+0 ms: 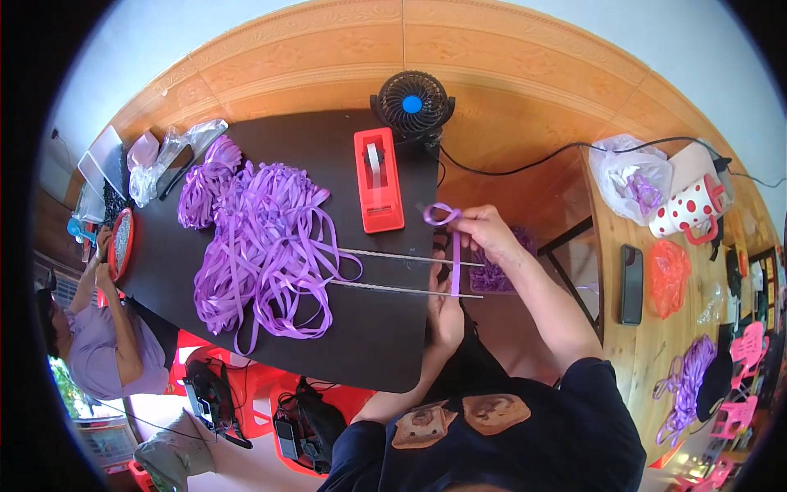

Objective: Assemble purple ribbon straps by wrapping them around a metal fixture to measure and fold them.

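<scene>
Two thin metal rods [385, 256] reach out past the right edge of the dark table, side by side. A strip of purple ribbon [457, 266] runs across both near their free ends. Above the rods my right hand [488, 234] pinches the ribbon, whose end curls into a small loop [443, 215]. My left hand [447, 320] is at the lower rod, its fingers closed around the ribbon's lower part and partly hidden behind it. A large tangled heap of purple ribbon loops [266, 246] covers the rods' other ends on the table.
A red tape dispenser [379, 180] and a black fan [412, 104] stand on the dark table [377, 344]. At right, a wooden table [627, 353] bears a phone [631, 284], a dotted mug [684, 209] and bags. A co-worker [115, 344] sits at left by a red tray [120, 244].
</scene>
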A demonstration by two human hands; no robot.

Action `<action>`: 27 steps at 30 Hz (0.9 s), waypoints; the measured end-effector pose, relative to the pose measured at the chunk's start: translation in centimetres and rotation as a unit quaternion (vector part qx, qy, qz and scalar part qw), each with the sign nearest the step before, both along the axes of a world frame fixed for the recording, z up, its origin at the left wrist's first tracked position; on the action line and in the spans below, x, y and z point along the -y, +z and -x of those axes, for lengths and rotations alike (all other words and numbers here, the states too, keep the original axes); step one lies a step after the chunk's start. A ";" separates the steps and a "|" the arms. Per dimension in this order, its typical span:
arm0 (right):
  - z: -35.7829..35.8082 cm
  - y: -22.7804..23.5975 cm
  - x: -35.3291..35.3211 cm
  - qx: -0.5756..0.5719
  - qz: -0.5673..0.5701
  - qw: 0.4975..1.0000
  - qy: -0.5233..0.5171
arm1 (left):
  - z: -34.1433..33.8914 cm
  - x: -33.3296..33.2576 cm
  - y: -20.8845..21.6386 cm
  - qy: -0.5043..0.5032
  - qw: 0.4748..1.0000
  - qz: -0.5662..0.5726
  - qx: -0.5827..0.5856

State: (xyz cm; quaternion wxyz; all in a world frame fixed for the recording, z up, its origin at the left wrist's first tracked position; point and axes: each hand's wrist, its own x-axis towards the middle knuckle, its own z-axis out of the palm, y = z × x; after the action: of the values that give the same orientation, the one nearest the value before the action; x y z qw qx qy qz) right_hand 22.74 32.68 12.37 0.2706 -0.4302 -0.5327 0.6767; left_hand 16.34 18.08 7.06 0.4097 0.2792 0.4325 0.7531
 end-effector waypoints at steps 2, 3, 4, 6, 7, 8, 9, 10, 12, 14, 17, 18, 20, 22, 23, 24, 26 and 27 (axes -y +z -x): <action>-0.3 -0.9 0.9 0.024 0.032 0.999 -0.003 | -0.3 -0.8 0.7 0.006 0.999 -0.033 0.040; -0.5 -1.6 1.4 0.049 0.063 0.997 -0.006 | -0.3 -1.2 0.3 0.005 0.999 -0.033 0.041; -0.5 -2.5 2.1 0.039 0.096 0.994 -0.017 | -0.2 -1.6 -0.3 0.012 0.999 -0.034 0.008; -0.7 -3.1 3.8 -0.023 0.086 0.996 0.015 | 0.0 -2.2 -0.7 0.038 0.996 -0.070 -0.036; -0.4 -2.9 4.7 -0.007 0.113 0.994 0.001 | 0.2 -2.0 -1.2 0.037 0.996 -0.071 -0.037; -0.3 -2.6 5.5 0.010 0.130 0.991 -0.010 | 0.4 -1.7 -2.0 -0.005 0.997 -0.075 0.018; -0.2 -2.0 6.5 0.025 0.148 0.989 -0.020 | 0.5 -1.4 -2.5 -0.044 0.993 -0.078 0.072; -0.5 -3.9 6.7 0.032 0.132 0.990 -0.026 | 0.1 -1.4 -1.0 -0.012 0.999 -0.036 0.036; -1.7 -6.4 8.2 0.009 0.159 0.987 -0.030 | 0.3 -0.3 -0.5 -0.040 0.998 0.021 0.048; -3.1 -8.2 9.2 0.018 0.192 0.981 0.014 | 0.2 1.0 -0.7 -0.071 0.993 0.084 0.043; -5.5 -9.4 11.9 0.026 0.260 0.965 0.011 | 0.0 3.4 0.6 -0.072 0.992 0.084 0.055; -6.3 -10.0 12.8 0.040 0.249 0.968 0.007 | -0.1 4.2 0.7 -0.075 0.992 0.085 0.062; -7.7 -11.1 14.8 0.031 0.205 0.976 -0.071 | 0.1 5.3 -1.0 -0.076 0.989 0.121 0.029; -8.8 -10.7 16.8 -0.013 0.124 0.980 -0.158 | 0.4 6.3 -0.2 -0.094 0.981 0.166 0.048; -9.0 -10.5 17.6 -0.013 0.129 0.979 -0.159 | 0.5 6.7 0.0 -0.105 0.978 0.172 0.050; -8.9 -9.9 18.2 -0.067 0.093 0.983 -0.144 | 0.7 7.1 0.4 -0.128 0.974 0.169 0.075; -8.3 -8.5 19.4 -0.154 0.029 0.982 -0.105 | 0.7 7.6 0.4 -0.141 0.971 0.170 0.089; -7.8 -7.5 20.3 -0.155 0.030 0.982 -0.107 | 0.8 7.9 0.5 -0.151 0.969 0.165 0.104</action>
State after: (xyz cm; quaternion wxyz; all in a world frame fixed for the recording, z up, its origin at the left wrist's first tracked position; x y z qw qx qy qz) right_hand 30.50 12.43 4.86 0.4077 -0.3820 -0.4147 0.7182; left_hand 15.59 10.20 7.53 0.6017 0.1901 0.4585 0.6258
